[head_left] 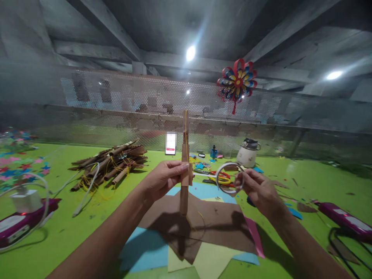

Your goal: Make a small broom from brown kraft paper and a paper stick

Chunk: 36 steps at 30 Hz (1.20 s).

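Upright in front of me stands a rolled brown paper stick (185, 197) with a yellow string (186, 128) running along it. My left hand (167, 178) pinches it around the middle between thumb and fingers. Off to the right, my right hand (257, 188) grips a narrow roll of tape (222, 189) by its edge, with the ring facing me. Below both hands lie brown paper sheets (223, 223), overlapping blue paper (148, 248) and pale yellow paper (215, 257). The stick's shadow falls on the brown sheets.
Many brown paper rolls (119, 161) with yellow strings are piled at left. Scissors (222, 179), a blue bottle (214, 152), a phone (170, 144) and a white jug (247, 154) stand or lie behind. Purple power strips (344, 219) sit at both sides. A paper flower (238, 82) hangs above.
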Tool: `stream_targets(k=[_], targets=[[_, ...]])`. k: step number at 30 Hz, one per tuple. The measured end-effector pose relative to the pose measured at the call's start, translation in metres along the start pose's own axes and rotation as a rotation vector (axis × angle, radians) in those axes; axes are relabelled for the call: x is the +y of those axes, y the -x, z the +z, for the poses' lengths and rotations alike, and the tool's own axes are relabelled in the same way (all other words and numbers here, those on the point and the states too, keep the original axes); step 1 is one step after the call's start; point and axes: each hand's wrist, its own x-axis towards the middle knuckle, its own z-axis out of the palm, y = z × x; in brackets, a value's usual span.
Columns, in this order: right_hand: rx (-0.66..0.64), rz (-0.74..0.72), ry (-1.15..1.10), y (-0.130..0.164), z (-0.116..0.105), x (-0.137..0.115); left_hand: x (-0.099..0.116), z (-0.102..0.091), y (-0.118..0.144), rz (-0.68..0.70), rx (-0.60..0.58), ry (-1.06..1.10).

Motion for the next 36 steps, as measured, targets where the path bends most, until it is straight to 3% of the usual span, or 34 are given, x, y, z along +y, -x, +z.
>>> stream_targets(k=[5,8,11,13,16,18,21,29,32,36], targets=[[-0.088,0.114,0.130,0.014,-0.021,-0.012,0.006,-0.004,0.009,0.001,-0.024,-0.058],[-0.324,0.184,0.214,0.003,-0.018,-0.029,0.005,-0.001,0.010,-0.008,-0.050,-0.074],[-0.604,0.204,0.441,-0.014,0.003,-0.041,0.002,0.006,0.009,-0.036,-0.105,-0.106],[-0.629,0.208,0.442,-0.021,0.026,-0.039,-0.001,0.009,0.008,-0.045,-0.127,-0.119],[-0.676,0.248,0.212,-0.019,0.059,-0.023,-0.007,0.010,0.008,-0.063,-0.141,-0.088],[-0.666,0.297,0.056,-0.010,0.074,-0.008,-0.010,0.008,0.008,-0.074,-0.135,-0.055],[-0.521,0.359,-0.083,0.004,0.083,0.007,-0.015,0.004,0.009,-0.082,-0.105,-0.038],[-0.305,0.375,0.003,0.007,0.079,0.018,-0.020,-0.004,0.009,-0.094,-0.042,-0.030],[-0.288,0.379,-0.038,0.008,0.076,0.015,-0.021,-0.007,0.008,-0.105,0.023,-0.005],[-0.260,0.288,-0.124,0.013,0.079,0.007,-0.029,-0.005,0.003,-0.080,0.193,0.042]])
